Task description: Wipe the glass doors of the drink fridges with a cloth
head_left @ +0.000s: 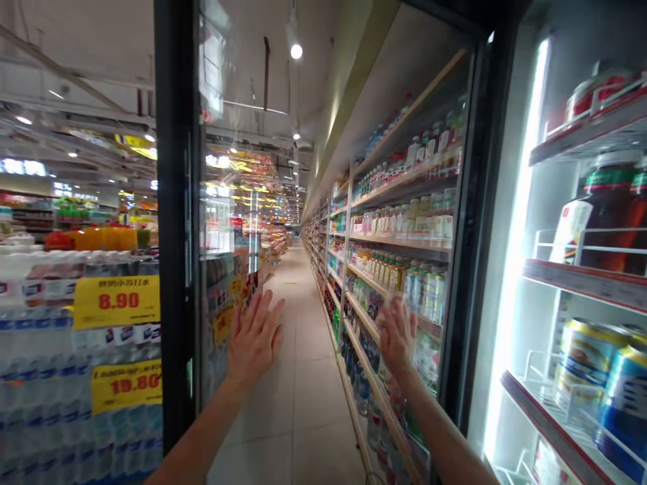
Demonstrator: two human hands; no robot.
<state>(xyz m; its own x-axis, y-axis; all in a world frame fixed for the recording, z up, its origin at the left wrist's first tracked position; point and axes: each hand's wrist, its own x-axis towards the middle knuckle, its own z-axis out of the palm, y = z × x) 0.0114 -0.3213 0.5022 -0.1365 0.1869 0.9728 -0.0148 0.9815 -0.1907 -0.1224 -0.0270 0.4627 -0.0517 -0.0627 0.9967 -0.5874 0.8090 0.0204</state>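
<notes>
- Glass door (323,222), framed in black, stands wide open in front of the person, its right edge beside the lit cooler (507,202); opening it looks done, and it is not closed over the racks.
- Left hand (255,337): raised before the pane, back of the hand in view, fingers slightly spread, nothing held; whether the palm meets the glass, I cannot tell.
- Right hand (398,337): raised likewise, blurred at the fingers; it looks unclenched and carries nothing visible. Contact with the pane is again unclear.
- Inside the cooler, at the right, cans (586,357) stand on a lower rack and dark bottles (609,209) above them, apart from both hands.
- Left of the door frame, bottle packs (45,377) are stacked behind yellow price signs (117,303).
- Through the pane, drink-filled shelving (399,237) lines a tiled floor (278,411) running away under ceiling lamps (296,51).
</notes>
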